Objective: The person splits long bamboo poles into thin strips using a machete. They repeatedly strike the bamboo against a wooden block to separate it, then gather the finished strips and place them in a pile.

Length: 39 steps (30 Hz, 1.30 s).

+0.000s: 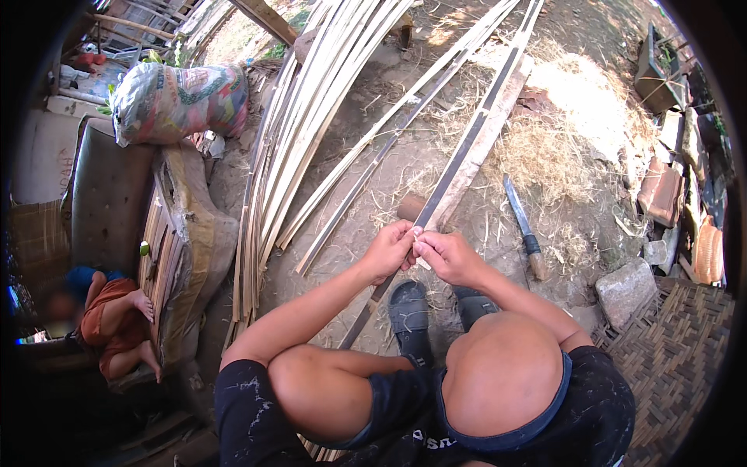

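A long, narrow bamboo strip [469,140], dark along its upper face, runs slantwise from the far top right down past my left knee. My left hand [391,251] is closed round it, fingers curled. Close beside it, my right hand [450,258] pinches the same strip, the two thumbs almost meeting. Under the strip's far part lies a pale wooden plank [498,121], with a short brown log [411,206] by its near end. To the right of my hands a long knife [517,204] with a wooden handle lies on the ground, apart from both hands.
Many pale bamboo strips [311,117] fan out at left. Shavings [537,148] cover the ground ahead. A stuffed sack [183,101] rests on an old padded seat [109,175]. A person [117,311] lies at far left. A stone [626,292] and woven mat [685,350] are at right.
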{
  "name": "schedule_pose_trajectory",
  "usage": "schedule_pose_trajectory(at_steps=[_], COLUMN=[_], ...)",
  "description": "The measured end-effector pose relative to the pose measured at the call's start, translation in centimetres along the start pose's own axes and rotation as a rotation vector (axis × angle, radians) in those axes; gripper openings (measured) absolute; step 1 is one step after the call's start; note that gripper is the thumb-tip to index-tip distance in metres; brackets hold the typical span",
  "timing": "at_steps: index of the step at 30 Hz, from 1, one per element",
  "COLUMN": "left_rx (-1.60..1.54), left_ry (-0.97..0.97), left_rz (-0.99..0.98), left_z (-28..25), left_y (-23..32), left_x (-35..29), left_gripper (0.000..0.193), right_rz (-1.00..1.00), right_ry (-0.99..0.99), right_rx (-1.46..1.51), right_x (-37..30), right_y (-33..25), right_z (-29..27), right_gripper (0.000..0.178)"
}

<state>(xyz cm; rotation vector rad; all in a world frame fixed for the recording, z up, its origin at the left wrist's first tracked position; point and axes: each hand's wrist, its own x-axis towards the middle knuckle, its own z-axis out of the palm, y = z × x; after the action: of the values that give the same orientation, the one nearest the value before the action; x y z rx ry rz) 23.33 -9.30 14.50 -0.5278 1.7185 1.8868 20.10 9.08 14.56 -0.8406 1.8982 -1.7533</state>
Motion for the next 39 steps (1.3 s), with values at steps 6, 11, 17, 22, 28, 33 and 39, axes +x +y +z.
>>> schedule_pose_trajectory(at_steps=[6,11,17,22,28,33,39], left_rx=[0.090,-0.096,-0.004,0.181,-0.156,0.395,0.880], left_ry=[0.023,-0.013,0.041,0.039,0.099,0.051,0.042], left_rz=[0.056,-0.034,0.008,-0.018,-0.195,0.141,0.339], left_z=[1.3,-0.4,-0.2,-0.1,-2.0,0.5,2.7], left_y=[1.3,0.5,0.4,0.4,2.2,6.5,6.0], left_x=[-0.1,0.1,-0.1,-0.3,3.2,7.8,12.8], left_gripper=[0.023,0.027,0.030,0.032,0.036,0.050,0.056], right_rz=[-0.055,0.178,0.125,-0.150,0.307,0.246,0.282], right_ry=[0.425,0.163,-0.128,0.044,0.102,0.143,0.336], right_rx=[-0.447,-0.440,0.121,-0.174,0.542,0.588,0.816], right_x=[0.0,-1.6,-0.9,0.2,-0.2,-0.5,-1.5], right_y=[2.4,3.2,0.9,2.6,3.2,3.1,4.9], right_z=[-0.3,1.2,0.1,-1.1,0.1,0.8,1.1], right_gripper=[0.010,0.014,0.023,0.025,0.023,0.021,0.019])
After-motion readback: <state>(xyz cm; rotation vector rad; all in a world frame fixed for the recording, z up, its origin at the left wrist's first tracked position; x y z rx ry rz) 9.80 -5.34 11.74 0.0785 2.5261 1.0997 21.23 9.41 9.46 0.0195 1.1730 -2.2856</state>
